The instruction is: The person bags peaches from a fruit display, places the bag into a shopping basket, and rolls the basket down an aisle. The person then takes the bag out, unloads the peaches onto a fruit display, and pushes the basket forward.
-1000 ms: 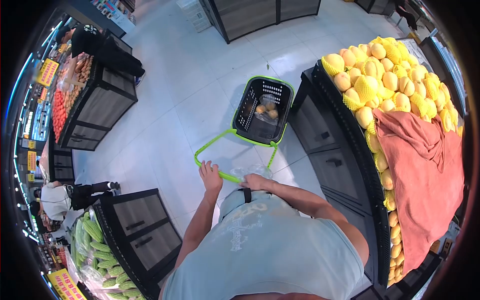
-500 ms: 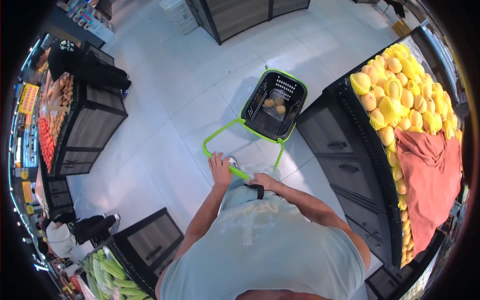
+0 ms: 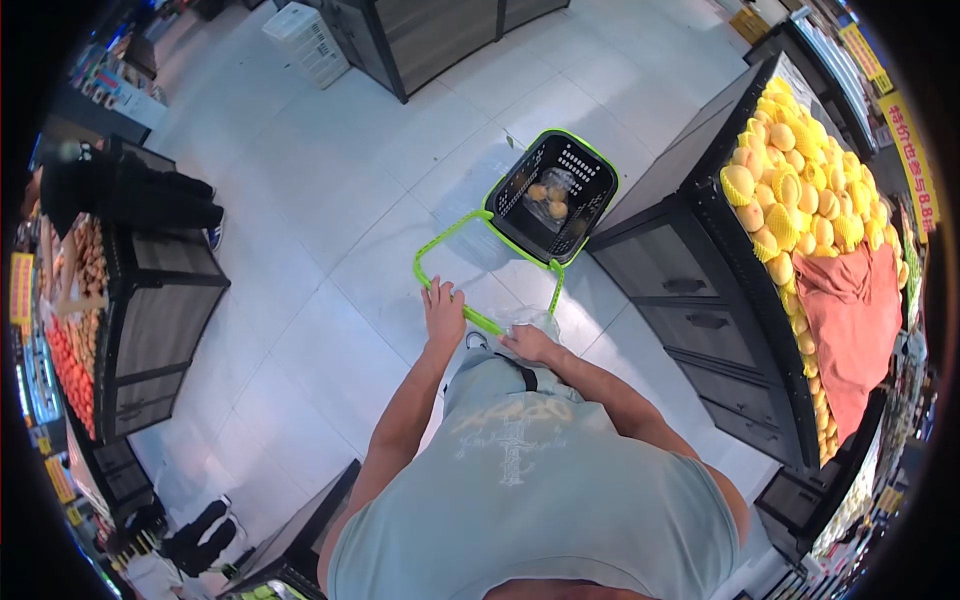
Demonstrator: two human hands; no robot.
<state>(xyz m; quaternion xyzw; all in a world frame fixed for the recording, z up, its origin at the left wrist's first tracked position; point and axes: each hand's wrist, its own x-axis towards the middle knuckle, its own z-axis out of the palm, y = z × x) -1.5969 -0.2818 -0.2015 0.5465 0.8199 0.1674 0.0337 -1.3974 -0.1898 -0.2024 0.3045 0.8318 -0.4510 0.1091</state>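
Note:
A black basket [image 3: 580, 150] with a green rim stands on the floor ahead, and a clear bag with several round yellowish fruits [image 3: 548, 200] lies inside it. Its green handle [image 3: 432, 247] reaches back toward my body. My left hand [image 3: 443, 308] is closed on the handle's near left corner. My right hand [image 3: 528, 342] is closed at the right end of the same bar, with a crumpled clear plastic bag [image 3: 535, 320] beside it; the fingers there are partly hidden.
A dark stand at the right holds yellow-netted fruit [image 3: 785, 195] and a red cloth [image 3: 850, 320]. Produce stands [image 3: 160, 320] line the left, where a person in black [image 3: 130, 195] leans. A white crate [image 3: 306, 45] and a dark cabinet [image 3: 440, 40] are ahead.
The view has turned and moved forward. The left stands and people have shifted down and left in view, and the fruit stand's angle has changed. Both hands stay on the handle.

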